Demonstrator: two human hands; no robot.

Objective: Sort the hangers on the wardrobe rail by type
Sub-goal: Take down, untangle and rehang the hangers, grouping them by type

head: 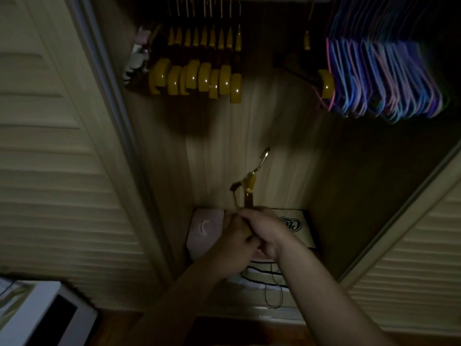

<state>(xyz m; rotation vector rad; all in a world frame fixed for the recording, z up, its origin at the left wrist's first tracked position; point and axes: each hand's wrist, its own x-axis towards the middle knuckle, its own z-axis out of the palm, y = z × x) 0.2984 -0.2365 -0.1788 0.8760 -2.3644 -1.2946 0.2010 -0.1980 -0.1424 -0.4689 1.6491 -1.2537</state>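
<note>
Several yellow wooden hangers (199,76) hang in a row on the left part of the rail. One more yellow wooden hanger (324,82) hangs alone beside a dense bunch of blue and purple thin hangers (384,78) on the right. Low in the wardrobe, my left hand (232,248) and my right hand (269,231) meet and both grip a yellow wooden hanger (249,187), whose metal hook points up and to the right. A dark clip or bar sticks out at its left side. My fingers hide the lower part of this hanger.
Louvred sliding doors (50,146) flank the opening on both sides. On the wardrobe floor lie a pink box (207,228), a box with script lettering (296,226) and black cords (269,283). A white appliance (45,315) stands at bottom left. Small pale items (138,53) hang far left.
</note>
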